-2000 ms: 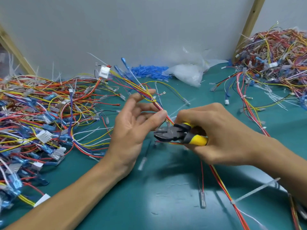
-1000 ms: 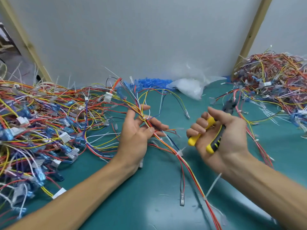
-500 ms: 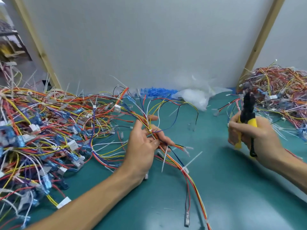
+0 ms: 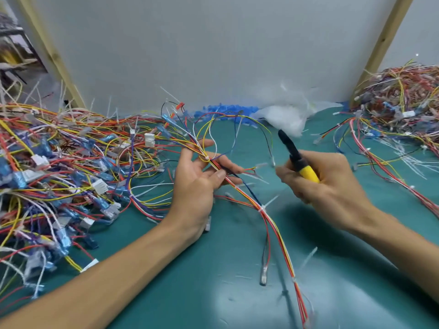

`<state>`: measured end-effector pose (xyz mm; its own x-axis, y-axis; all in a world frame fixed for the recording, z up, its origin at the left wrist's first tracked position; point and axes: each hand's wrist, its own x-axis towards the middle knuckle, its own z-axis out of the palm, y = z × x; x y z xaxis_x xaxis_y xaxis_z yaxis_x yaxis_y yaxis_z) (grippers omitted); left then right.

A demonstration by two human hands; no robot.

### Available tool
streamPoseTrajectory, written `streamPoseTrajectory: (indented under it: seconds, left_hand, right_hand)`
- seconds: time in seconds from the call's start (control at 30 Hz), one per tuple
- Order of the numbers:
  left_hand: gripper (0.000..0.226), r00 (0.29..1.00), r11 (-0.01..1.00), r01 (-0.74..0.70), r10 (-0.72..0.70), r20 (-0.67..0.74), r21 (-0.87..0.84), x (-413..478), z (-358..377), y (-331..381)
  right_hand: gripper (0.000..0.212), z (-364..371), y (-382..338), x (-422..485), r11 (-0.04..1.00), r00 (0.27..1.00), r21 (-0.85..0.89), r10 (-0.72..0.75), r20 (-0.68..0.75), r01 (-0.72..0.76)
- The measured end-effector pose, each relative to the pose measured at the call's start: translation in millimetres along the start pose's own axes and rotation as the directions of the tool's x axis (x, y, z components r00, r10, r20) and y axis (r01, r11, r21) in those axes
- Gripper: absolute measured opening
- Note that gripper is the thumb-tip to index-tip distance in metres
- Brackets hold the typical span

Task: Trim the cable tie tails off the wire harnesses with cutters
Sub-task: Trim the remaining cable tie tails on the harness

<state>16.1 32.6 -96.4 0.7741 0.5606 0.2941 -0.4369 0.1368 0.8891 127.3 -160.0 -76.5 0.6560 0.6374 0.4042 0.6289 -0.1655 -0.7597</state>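
Wire of this kind is light and limp: the harness point(image 4: 268, 217) held over the middle of the desk point(image 4: 213, 293) is judged to sag and swing wherever it is unsupported. It is best taken on the bundle just beside a tie, where the strands are bound together and stiffest. The tie tails are thin, springy plastic. One tail point(image 4: 270, 202) is seen sticking out from a tie lower on the bundle, below the left hand point(image 4: 197, 188), and is expected to flick away when cut. The harness is pinched by the left hand, palm turned up, with the thumb point(image 4: 219, 174) pressed onto the bundle against the fingers just below a white tie. From there the harness trails down toward the near edge of the desk. The cutters point(image 4: 298, 162) are gripped by the right hand point(image 4: 332, 188), fingers wrapped round the yellow handles and the black nose pointed up toward the back edge, not touching the bundle. Whether the blades are together cannot be told through the blur. One heap point(image 4: 59, 162) of harnesses is piled along the left edge, and a second pile point(image 4: 403, 103) at the far right corner.
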Motion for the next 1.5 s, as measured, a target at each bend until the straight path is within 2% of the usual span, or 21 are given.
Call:
streamPoseTrajectory:
  seconds: [0.1, 0.2, 0.27, 0.37, 0.57, 0.7, 0.9, 1.1, 1.27, 1.37, 1.5]
  left_hand:
    - [0.054, 1.0, 0.999, 0.006, -0.006, 0.001, -0.044, 0.1, -2.0, -1.0]
    - [0.052, 0.999, 0.998, 0.021, -0.018, 0.046, -0.06, -0.7, -1.7, 0.4]
    - [0.048, 0.995, 0.996, 0.029, -0.02, 0.099, -0.084, -1.9, 0.5, 1.1]
    - [0.049, 0.985, 0.996, 0.026, -0.012, 0.171, -0.082, -4.5, 5.4, 2.0]
    - [0.06, 0.986, 0.997, 0.029, -0.04, 0.162, 0.067, -8.3, 8.8, 2.5]
    - [0.06, 0.99, 0.993, 0.03, -0.045, 0.134, 0.115, -10.2, 9.6, 3.1]
    - [0.052, 0.989, 0.988, 0.019, -0.041, 0.144, 0.15, -8.6, 5.6, 0.3]
    - [0.048, 0.977, 0.982, 0.046, -0.082, 0.196, 0.182, -8.1, 7.9, -0.9]
    - [0.046, 0.977, 0.988, 0.08, -0.104, 0.188, 0.131, -9.9, 7.8, 2.3]
    - [0.059, 0.983, 0.98, 0.049, -0.081, 0.162, 0.193, -12.8, 11.0, 2.7]
    - [0.06, 0.984, 0.946, 0.036, -0.09, 0.154, 0.323, -11.7, 10.6, -1.5]
  right_hand:
    - [0.039, -2.8, 2.5, -0.2, 0.99, 0.997, -0.124, -0.071, 0.033, 0.074]
    - [0.029, 0.2, 5.2, 0.2, 0.986, 0.993, -0.121, -0.108, 0.045, 0.113]
    - [0.021, 4.6, 2.1, -0.5, 0.972, 0.982, -0.138, -0.186, 0.038, 0.189]
    - [0.028, 12.5, 2.3, -2.7, 0.954, 0.963, -0.132, -0.267, 0.039, 0.27]
    - [0.031, 12.0, 5.9, -2.9, 0.971, 0.972, -0.109, -0.22, -0.077, 0.212]
    - [0.023, 8.3, 6.9, -0.7, 0.992, 0.981, 0.002, -0.126, -0.147, 0.128]
    - [0.019, 12.3, 5.2, -0.6, 0.993, 0.99, 0.083, -0.074, -0.121, 0.084]
    - [0.02, 13.6, 6.6, 0.4, 0.997, 0.99, 0.053, -0.048, -0.136, 0.055]
    - [0.019, 15.1, 3.9, -0.9, 0.997, 0.988, 0.041, -0.058, -0.141, 0.064]
    - [0.023, 15.5, 1.8, -4.1, 0.994, 0.987, 0.023, -0.1, -0.122, 0.104]
    - [0.026, 17.2, 0.5, -6.0, 0.993, 0.989, 0.013, -0.111, -0.101, 0.113]
